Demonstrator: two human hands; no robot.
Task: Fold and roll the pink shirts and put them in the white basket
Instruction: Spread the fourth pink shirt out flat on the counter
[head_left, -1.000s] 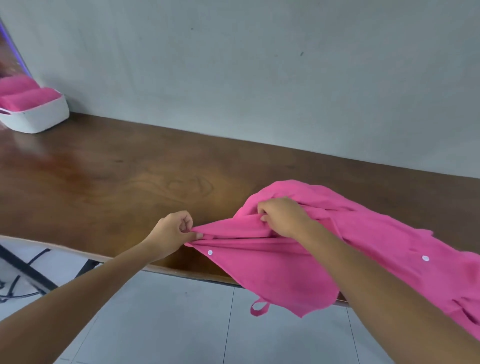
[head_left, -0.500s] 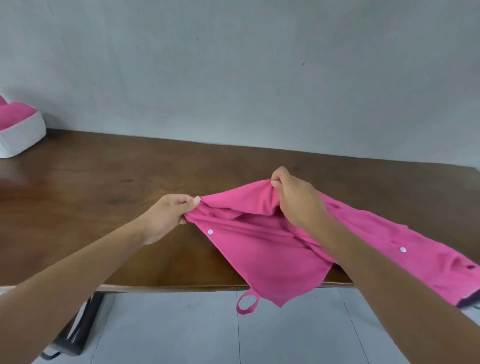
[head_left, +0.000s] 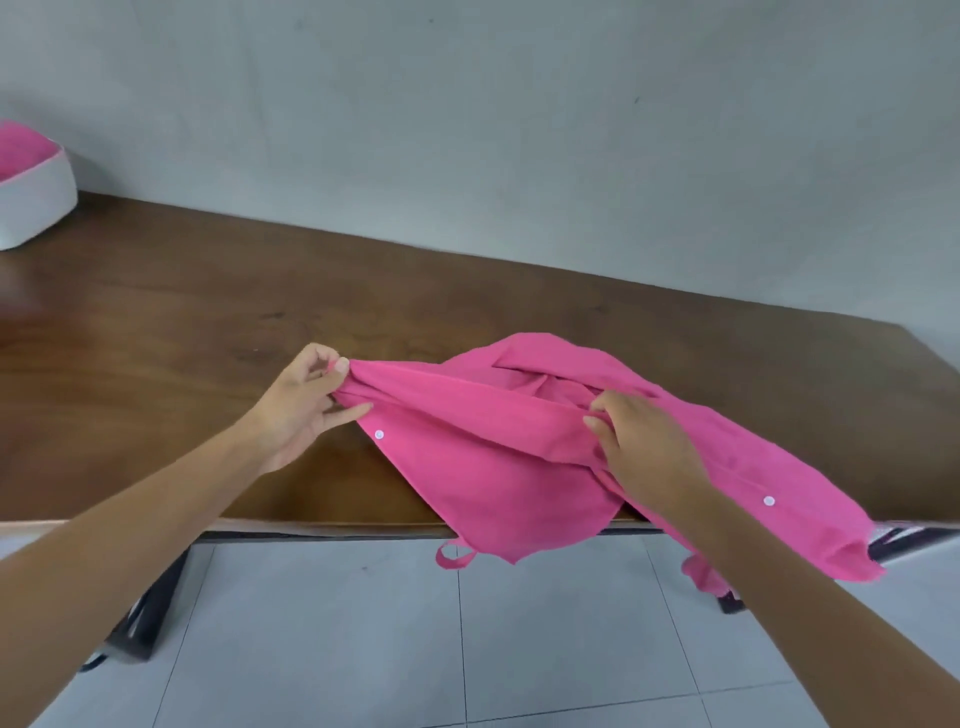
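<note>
A pink shirt (head_left: 498, 457) lies bunched at the table's (head_left: 208, 322) near edge — left hand (head_left: 306, 410) pinching one corner, right hand (head_left: 649, 452) gripping a fold. The white basket (head_left: 36, 208) sits far left.

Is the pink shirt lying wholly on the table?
No, part of the pink shirt hangs over the near edge of the table, while both hands grip it.

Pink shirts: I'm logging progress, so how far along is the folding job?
Done: pink fabric already fills the white basket at the far left. In hand: left hand and right hand pinch an unfolded pink button shirt on the brown wooden table. Left: folding, rolling, basketing it.
</note>
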